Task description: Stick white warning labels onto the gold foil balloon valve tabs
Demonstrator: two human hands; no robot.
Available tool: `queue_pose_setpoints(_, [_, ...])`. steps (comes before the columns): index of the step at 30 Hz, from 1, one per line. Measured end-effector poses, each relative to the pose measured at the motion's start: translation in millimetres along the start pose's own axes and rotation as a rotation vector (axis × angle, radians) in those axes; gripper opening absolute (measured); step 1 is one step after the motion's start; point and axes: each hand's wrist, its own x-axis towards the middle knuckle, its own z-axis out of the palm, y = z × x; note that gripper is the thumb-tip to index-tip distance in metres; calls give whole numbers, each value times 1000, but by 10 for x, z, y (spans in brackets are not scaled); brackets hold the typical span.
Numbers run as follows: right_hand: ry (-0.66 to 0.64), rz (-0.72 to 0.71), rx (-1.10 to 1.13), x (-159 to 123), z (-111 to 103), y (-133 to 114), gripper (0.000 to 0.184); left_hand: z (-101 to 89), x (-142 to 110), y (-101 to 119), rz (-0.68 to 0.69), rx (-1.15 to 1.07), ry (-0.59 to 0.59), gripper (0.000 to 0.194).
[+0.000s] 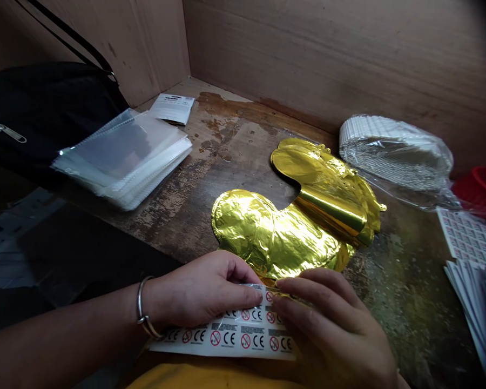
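Observation:
My left hand (216, 292), with a metal bangle at its wrist, is closed on a white sticker sheet (230, 341), thumb lying on top. Rows of small labels with red prohibition circles and CE marks cover the sheet. The fingertips of my right hand (336, 324) pinch the sheet's upper right part; whether a single sticker is lifted there I cannot tell. Just beyond both hands lies a flat gold foil balloon (263, 232), shiny and crinkled. More gold foil balloons (319, 167) are piled behind it, partly folded over.
At left, a stack of clear plastic bags (125, 156) leans near a black bag (44, 119). A printed card (173, 108) lies behind. On the right are wrapped white straws (392, 154), a red basket (480, 189), another sticker sheet (472, 235) and white papers (476, 302). Wooden panels (328, 59) enclose the table.

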Motion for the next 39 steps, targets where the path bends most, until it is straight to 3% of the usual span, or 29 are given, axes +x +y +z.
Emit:
queue_pose_setpoints(4, [-81,48,-46,-18,-36,36,30,-23,-3,5,4,-20,-18,25])
queue_pose_setpoints(9, [-164,-27,-120,-22,-32,59,34,-18,-5,-11,-3,-43,-26,27])
queue_pose_setpoints(14, [-133,-120,-151,-28,-26,48,30,3,-4,-9,-7,-55,-37,26])
queue_pose_setpoints(19, [-87,57,42,-27,-82,30,22,-15,-11,12,-2,-57,-9,28])
queue_pose_setpoints(22, [-80,160,26,-1,-116,38,22,-29,-12,18,-5,-54,-14,28])
queue_pose_setpoints(28, [-116,60,-18,-62,-43,56,35,-32,-2,26,9,-35,-34,26])
queue_pose_setpoints(32, [-121,7,-23,-101,-28,46,34,-23,9,40,24,3,-33,24])
queue_pose_setpoints(39, [-115,179,142,12,-129,17,20,-3,3,56,10,13,-12,25])
